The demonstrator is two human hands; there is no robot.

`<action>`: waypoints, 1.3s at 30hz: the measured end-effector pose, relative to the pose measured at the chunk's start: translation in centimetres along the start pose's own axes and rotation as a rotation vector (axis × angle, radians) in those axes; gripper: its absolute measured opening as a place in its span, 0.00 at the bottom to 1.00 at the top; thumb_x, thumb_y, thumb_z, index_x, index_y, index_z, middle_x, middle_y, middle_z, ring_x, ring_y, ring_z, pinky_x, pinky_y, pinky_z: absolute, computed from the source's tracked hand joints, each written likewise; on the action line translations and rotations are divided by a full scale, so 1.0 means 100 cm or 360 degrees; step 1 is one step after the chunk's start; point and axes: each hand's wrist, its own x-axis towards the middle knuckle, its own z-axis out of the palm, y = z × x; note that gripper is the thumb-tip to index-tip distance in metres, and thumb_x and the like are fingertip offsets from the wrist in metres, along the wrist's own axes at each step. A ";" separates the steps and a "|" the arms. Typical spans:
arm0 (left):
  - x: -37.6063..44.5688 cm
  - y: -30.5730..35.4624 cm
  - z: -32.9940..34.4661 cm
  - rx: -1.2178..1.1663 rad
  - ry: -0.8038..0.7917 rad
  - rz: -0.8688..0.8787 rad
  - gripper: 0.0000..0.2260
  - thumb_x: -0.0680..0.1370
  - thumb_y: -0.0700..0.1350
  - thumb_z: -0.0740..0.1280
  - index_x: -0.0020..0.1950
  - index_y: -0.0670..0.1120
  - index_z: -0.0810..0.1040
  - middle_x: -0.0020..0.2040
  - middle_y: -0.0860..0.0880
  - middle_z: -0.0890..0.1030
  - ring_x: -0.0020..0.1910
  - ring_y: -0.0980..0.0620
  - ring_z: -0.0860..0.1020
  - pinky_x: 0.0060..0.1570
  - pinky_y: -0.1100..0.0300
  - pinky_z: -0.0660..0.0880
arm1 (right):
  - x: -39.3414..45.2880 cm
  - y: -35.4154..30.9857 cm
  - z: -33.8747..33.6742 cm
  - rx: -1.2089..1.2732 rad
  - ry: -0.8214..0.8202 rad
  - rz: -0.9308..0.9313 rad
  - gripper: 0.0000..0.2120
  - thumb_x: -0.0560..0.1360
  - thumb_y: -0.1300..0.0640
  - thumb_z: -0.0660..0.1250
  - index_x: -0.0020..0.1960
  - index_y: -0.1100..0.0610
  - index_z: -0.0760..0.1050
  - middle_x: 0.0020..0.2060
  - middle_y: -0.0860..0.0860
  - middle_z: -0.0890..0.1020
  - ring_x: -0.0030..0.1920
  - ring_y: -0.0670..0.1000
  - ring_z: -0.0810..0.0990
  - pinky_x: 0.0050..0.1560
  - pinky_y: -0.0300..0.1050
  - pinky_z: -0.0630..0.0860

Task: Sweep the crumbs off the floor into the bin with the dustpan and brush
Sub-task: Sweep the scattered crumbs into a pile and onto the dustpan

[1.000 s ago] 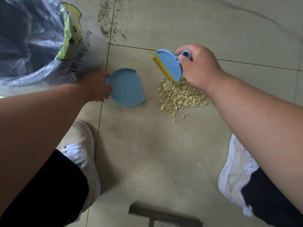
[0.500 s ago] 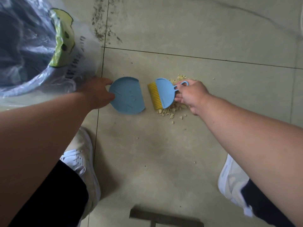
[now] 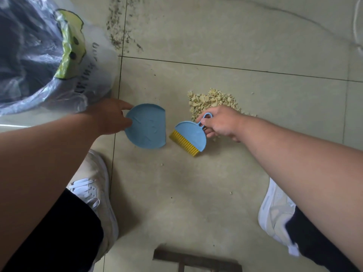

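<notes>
A small blue dustpan [image 3: 147, 126] lies flat on the tiled floor, its straight open edge facing right. My left hand [image 3: 110, 118] grips its rounded left rim. My right hand [image 3: 220, 122] holds the loop handle of a blue brush [image 3: 191, 134] with yellow bristles. The brush sits just right of the pan, bristles pointing down-left onto the floor. A pile of pale yellow crumbs [image 3: 212, 101] lies behind my right hand, partly hidden by it. The bin [image 3: 23, 46], lined with a clear plastic bag, stands at the upper left.
My two white shoes [image 3: 94, 191] [image 3: 275, 211] flank the floor in front of me. A dark T-shaped object [image 3: 196, 262] lies at the bottom edge. A few stray crumbs [image 3: 162, 164] are scattered below the pan. Dark specks mark the tile joint beside the bin.
The brush has pulled back from the pan's edge and swung down-right, bristles now angled down-left. More of the crumb pile shows behind my right hand. The dustpan stays in my left hand.
</notes>
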 end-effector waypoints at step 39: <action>-0.011 0.075 0.043 -0.0316 -0.0334 -0.0152 0.05 0.76 0.40 0.70 0.52 0.45 0.80 0.37 0.38 0.86 0.22 0.51 0.77 0.25 0.61 0.69 | -0.014 0.018 -0.164 -0.0324 0.1083 -0.0509 0.10 0.79 0.57 0.62 0.51 0.52 0.83 0.47 0.55 0.86 0.50 0.56 0.86 0.49 0.49 0.80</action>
